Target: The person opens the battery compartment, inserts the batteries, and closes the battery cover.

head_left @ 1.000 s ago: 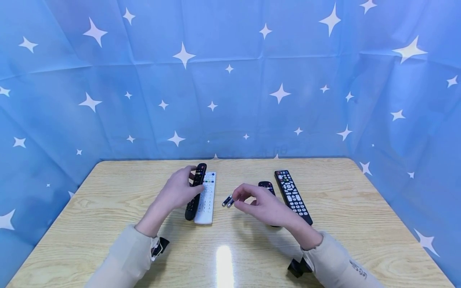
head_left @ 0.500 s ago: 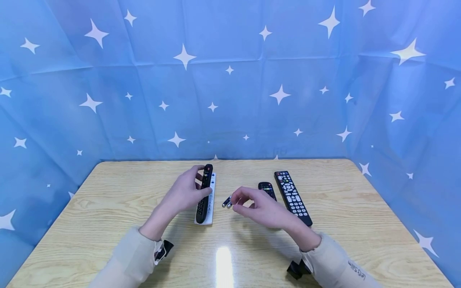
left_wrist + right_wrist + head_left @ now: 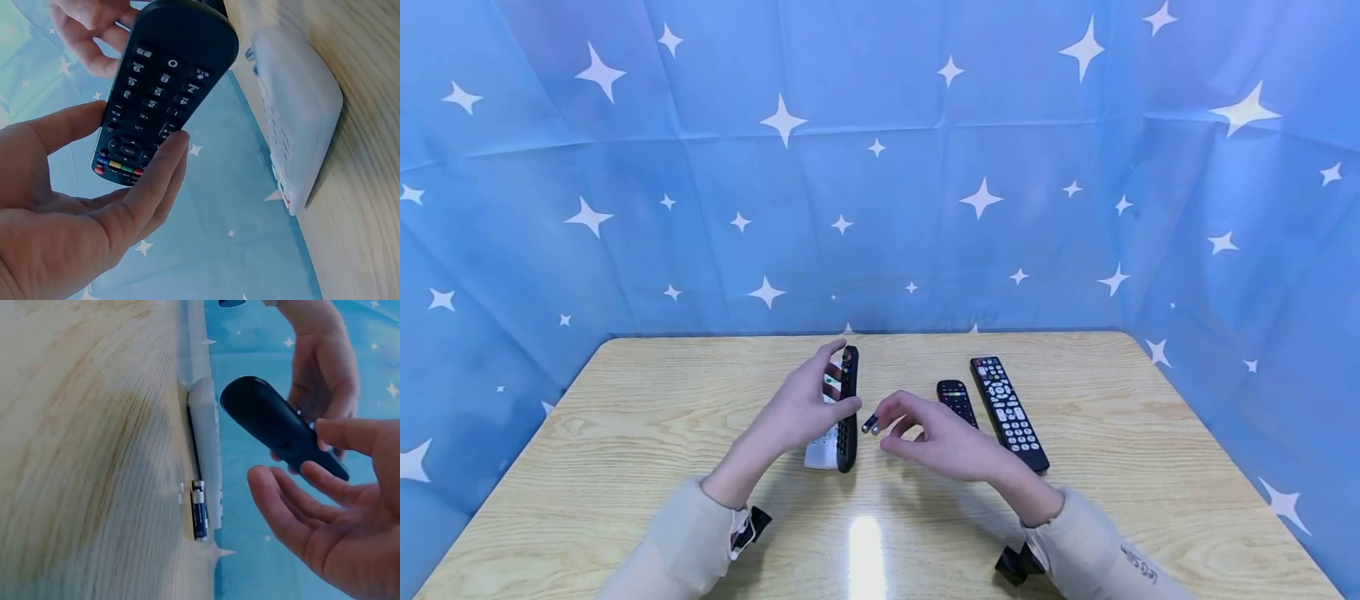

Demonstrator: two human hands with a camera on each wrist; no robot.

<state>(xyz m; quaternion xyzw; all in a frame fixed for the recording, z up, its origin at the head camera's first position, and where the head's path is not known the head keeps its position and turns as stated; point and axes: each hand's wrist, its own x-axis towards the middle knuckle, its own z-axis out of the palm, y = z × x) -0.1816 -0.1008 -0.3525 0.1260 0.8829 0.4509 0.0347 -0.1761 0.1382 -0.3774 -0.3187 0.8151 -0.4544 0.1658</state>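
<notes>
My left hand (image 3: pixel 812 408) grips a black remote control (image 3: pixel 847 446) by its long edges, thumb on one side and fingers on the other. That remote is held tilted above the table, and its keypad shows in the left wrist view. Partly covered beneath the hand, a white remote control (image 3: pixel 822 452) lies on the table. My right hand (image 3: pixel 943 437) hovers over two small batteries (image 3: pixel 870 424), its fingers loosely curved with nothing between them. In the right wrist view the batteries (image 3: pixel 199 512) lie beside the white remote (image 3: pixel 206 431), away from the right fingertips.
To the right, a long black remote with white buttons (image 3: pixel 1009 412) lies on the wooden table (image 3: pixel 647 417). A smaller black remote (image 3: pixel 955 396) lies partly hidden behind my right hand. A blue curtain with white stars (image 3: pixel 880 192) hangs around the table's back and sides.
My left hand has carried the black remote rightward across the white remote and turned it more onto its edge. The right hand has barely shifted near the batteries.
</notes>
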